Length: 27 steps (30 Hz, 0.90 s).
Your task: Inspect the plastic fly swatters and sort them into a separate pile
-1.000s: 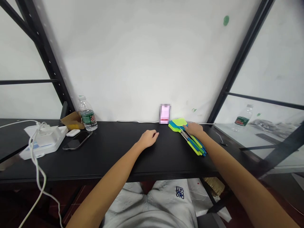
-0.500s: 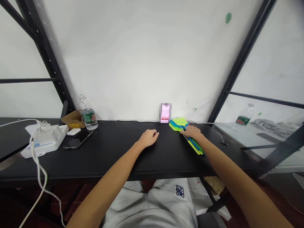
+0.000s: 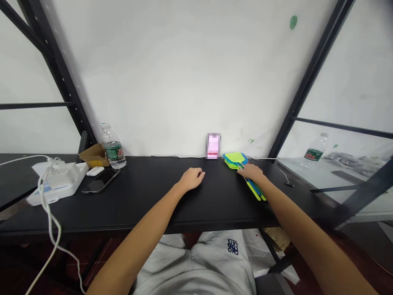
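Several fly swatters (image 3: pixel 235 157) lie in a stacked bundle on the black desk, their flat heads yellow-green and blue. Thin shafts run back to yellow-green and blue handles that point toward the front edge. My right hand (image 3: pixel 250 171) is closed around the shafts just below the heads, and it hides part of them. Left of the bundle, my left hand (image 3: pixel 192 179) rests on the desk top with its fingers curled in and nothing visible in it.
A phone (image 3: pixel 213 146) leans upright against the wall. At left stand a water bottle (image 3: pixel 113 149), an open cardboard box (image 3: pixel 94 155), a white earbud case (image 3: pixel 95 171), a dark phone (image 3: pixel 101 180) and a white power strip (image 3: pixel 58 184) with cables. A cable end (image 3: pixel 289 184) lies at right.
My right hand and the fly swatters have shifted slightly to the right, and the heads now sit more neatly stacked. My left hand stays in place.
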Available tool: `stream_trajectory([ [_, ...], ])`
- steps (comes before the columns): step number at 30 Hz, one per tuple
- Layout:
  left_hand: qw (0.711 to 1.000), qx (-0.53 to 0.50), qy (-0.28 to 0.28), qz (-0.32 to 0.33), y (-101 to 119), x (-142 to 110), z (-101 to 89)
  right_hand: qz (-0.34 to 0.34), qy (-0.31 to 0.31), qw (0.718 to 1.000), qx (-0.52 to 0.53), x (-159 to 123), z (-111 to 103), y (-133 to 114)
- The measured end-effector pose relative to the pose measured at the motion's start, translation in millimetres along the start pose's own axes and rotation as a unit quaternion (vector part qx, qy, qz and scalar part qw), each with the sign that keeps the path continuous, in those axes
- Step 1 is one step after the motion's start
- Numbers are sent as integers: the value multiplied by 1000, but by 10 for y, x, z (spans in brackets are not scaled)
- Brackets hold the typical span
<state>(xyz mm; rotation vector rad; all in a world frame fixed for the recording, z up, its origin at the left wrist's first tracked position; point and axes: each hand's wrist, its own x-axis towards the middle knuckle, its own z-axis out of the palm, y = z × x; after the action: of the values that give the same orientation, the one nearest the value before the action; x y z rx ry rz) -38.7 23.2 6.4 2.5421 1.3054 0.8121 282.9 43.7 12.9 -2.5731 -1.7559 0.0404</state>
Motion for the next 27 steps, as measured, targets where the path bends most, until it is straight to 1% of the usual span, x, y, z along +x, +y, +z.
stream_trajectory([
  [5, 1000, 1, -3, -1, 7, 4, 4, 11, 3, 1000, 6, 35, 22, 60],
  [9, 1000, 1, -12, -8, 17, 7, -1, 4, 6, 1000, 11, 20, 8, 67],
  [14, 1000, 4, -17, -9, 14, 7, -7, 7, 59, 998, 7, -66, -17, 48],
  [15, 1000, 4, -19, -8, 12, 7, -8, 11, 61, 998, 5, -79, -23, 45],
  [16, 1000, 4, -21, -8, 10, 7, -9, 13, 55, 998, 3, -86, -30, 43],
  [21, 1000, 6, -24, -11, 9, 11, -6, 11, -13, 1000, 9, -54, -74, 75],
  [24, 999, 13, -28, -13, 9, 16, -2, 6, -18, 1000, 7, -41, -91, 105],
  [27, 999, 23, -33, -11, 4, 15, -4, -7, -27, 1000, -2, -88, -105, 138],
])
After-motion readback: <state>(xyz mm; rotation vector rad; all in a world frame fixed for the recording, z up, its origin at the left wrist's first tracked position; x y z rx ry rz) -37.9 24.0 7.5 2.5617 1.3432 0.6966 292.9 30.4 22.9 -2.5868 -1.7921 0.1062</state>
